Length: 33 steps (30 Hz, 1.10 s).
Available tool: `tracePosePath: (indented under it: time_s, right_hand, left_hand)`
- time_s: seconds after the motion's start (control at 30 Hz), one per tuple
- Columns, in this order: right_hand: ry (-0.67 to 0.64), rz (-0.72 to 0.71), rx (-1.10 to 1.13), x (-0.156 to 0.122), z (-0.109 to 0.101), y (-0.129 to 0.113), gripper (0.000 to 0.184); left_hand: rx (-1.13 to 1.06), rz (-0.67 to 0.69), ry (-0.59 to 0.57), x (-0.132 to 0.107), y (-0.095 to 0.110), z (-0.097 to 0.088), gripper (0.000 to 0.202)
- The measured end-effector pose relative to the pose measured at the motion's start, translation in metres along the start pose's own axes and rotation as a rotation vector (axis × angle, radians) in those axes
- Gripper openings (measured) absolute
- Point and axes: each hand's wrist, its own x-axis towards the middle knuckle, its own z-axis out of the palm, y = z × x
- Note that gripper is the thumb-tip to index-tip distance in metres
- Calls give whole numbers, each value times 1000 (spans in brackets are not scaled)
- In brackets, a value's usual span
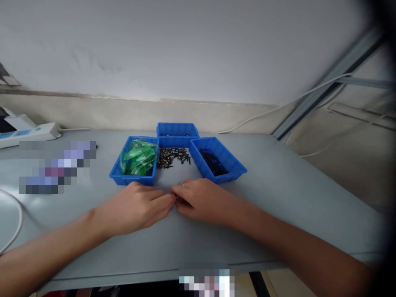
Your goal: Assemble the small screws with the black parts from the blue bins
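My left hand and my right hand rest on the grey table, fingertips meeting in a pinch near the middle. Whatever sits between the fingertips is too small and hidden to name. A ring shows on my right hand. Just beyond the hands lies a loose pile of dark screws on the bare tabletop. A blue tray at the left holds green plastic bags. A second blue tray at the right holds small black parts. A third blue tray stands behind the pile.
A white power strip lies at the far left with a white cable looping over the table's left side. Another white cable runs along the wall at the right. The table's front edge is close below my forearms.
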Motion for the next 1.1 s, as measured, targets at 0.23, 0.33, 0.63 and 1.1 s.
tracePosePath:
  time_s: [0.23,0.33,0.63,1.1]
  right_hand:
    - [-28,-50,55,1,-5,-1,7]
    - [-11,-32,22,1,-4,0,7]
    - [10,26,-19,-2,-3,1,6]
    - [9,78,-63,-1,-3,2,10]
  left_hand:
    - [23,43,33,3,0,-2,29]
    - [14,-38,18,2,0,-1,25]
    - [13,-180,-46,2,0,1,20]
    - [14,-174,-49,2,-1,3,26]
